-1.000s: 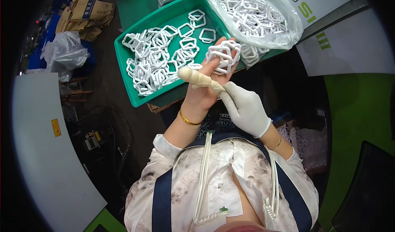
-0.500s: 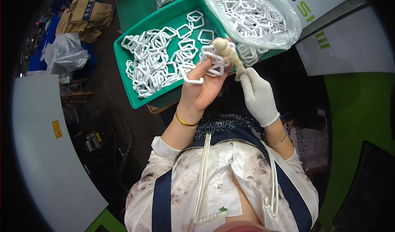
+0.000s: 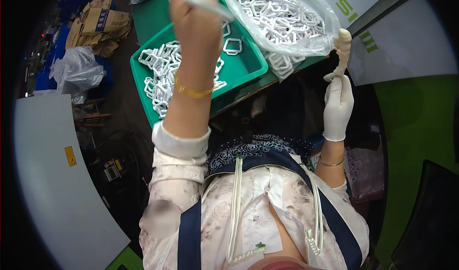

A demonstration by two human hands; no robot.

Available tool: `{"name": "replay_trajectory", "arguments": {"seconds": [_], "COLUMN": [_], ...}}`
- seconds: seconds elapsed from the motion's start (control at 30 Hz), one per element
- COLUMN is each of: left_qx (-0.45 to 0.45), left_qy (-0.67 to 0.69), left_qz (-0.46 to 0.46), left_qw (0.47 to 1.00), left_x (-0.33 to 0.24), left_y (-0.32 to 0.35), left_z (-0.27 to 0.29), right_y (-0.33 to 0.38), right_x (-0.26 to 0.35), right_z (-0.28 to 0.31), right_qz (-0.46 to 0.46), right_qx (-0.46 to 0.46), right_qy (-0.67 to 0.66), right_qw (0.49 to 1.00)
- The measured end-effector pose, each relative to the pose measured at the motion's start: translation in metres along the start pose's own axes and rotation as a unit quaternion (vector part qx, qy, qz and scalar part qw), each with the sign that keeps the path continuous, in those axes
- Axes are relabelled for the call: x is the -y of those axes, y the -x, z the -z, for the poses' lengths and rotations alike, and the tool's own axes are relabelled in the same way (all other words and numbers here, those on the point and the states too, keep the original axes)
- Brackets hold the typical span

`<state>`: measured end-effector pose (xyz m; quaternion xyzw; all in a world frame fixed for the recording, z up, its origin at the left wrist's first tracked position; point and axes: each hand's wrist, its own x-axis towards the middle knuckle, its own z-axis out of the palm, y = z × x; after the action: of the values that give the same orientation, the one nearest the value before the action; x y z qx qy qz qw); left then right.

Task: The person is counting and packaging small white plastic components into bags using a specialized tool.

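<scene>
My bare left hand (image 3: pixel 193 11) reaches up over the far side of the green tray (image 3: pixel 263 68), blurred and partly cut off by the top edge. Its fingers hold at least one white plastic frame (image 3: pixel 208 7), smeared by motion. In the tray lie many white frames (image 3: pixel 160 76), mostly at its left, partly hidden behind my left forearm. My right hand (image 3: pixel 338 105), in a white glove, is held out to the right of the tray. Its fingers are closed on the lower end of a lumpy beige stick (image 3: pixel 343 52), which stands upright.
Beyond the tray's right side, a clear plastic bag (image 3: pixel 325 45) stands full of white frames. More bagged frames (image 3: pixel 284 64) sit below it. Brown paper sacks (image 3: pixel 103 23) and a grey plastic bag (image 3: pixel 79 71) are at far left. White-green panels (image 3: pixel 406 55) rise at right.
My left hand has moved up and left across the tray with white frames. My right hand has drawn the beige stick away from them, to the right.
</scene>
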<state>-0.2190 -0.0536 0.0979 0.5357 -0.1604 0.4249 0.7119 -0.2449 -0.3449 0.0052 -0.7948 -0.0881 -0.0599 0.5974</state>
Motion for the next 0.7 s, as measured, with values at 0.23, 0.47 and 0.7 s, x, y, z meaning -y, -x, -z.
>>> {"name": "replay_trajectory", "arguments": {"seconds": [0.23,0.47,0.7], "left_qx": [0.213,0.189,0.367], "left_qy": [-0.539,-0.52,-0.681], "left_qz": [-0.219,0.124,0.235], "left_qw": [0.785,0.824,0.588], "left_x": [0.098,0.03,0.044], "left_y": [0.035,-0.013,-0.016], "left_z": [0.039,0.026,0.108], "right_y": [0.006,0.003,0.003], "right_x": [0.001,-0.01,-0.002], "right_z": [-0.001,0.003,-0.003], "right_qz": [-0.005,-0.029,-0.028], "right_qx": [0.006,0.002,0.013], "right_qy": [-0.009,-0.012,0.0], "right_qw": [1.0,1.0,1.0]}}
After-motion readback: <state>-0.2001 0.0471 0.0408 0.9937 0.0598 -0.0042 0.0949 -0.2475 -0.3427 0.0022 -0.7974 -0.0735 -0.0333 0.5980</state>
